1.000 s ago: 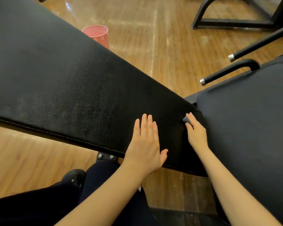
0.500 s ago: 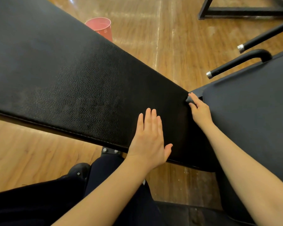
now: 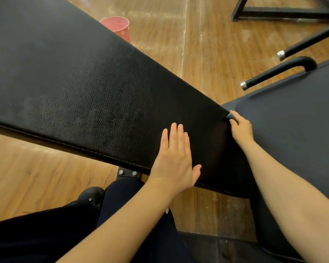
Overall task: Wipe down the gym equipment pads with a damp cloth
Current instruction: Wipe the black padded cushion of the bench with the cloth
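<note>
Left hand (image 3: 176,160) lies flat, fingers straight and together, thumb out. Right hand (image 3: 241,128) reaches forward, fingers curled, pinching.

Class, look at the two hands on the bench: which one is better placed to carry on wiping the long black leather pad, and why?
The right hand. It holds the small dark grey cloth at the long black leather pad, at its end corner. The left hand lies flat and empty, bracing it.
</note>
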`<state>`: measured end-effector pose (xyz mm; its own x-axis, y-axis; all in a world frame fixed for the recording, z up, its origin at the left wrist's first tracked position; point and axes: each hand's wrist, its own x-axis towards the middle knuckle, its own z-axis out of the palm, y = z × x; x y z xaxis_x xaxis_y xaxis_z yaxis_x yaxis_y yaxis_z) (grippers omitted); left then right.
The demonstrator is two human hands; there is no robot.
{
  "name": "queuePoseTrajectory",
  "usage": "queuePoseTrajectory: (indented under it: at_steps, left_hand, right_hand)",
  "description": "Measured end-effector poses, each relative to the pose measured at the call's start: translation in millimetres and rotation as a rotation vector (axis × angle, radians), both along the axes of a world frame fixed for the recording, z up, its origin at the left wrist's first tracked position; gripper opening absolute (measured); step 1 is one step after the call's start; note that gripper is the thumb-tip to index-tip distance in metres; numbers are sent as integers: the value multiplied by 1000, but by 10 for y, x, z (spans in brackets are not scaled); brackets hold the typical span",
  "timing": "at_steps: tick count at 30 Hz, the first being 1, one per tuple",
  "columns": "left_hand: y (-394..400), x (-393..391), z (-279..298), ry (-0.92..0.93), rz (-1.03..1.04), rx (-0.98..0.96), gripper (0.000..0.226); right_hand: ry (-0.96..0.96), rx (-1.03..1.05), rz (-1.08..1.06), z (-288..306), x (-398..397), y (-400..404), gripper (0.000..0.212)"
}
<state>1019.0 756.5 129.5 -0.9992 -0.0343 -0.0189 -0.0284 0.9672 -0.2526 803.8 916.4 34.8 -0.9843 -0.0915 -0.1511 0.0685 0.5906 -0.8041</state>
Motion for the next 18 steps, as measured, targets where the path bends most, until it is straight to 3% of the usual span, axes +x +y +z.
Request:
queuePoseTrajectory:
  at_steps: [8, 18]
  left_hand:
    - [-2, 2, 32, -29, -2, 33, 84]
    - [19, 17, 69, -59, 25, 39, 83]
  right_hand:
    - [-56, 100, -66, -14, 163, 47, 40]
    - [-41, 21, -18, -20, 1107, 351, 42]
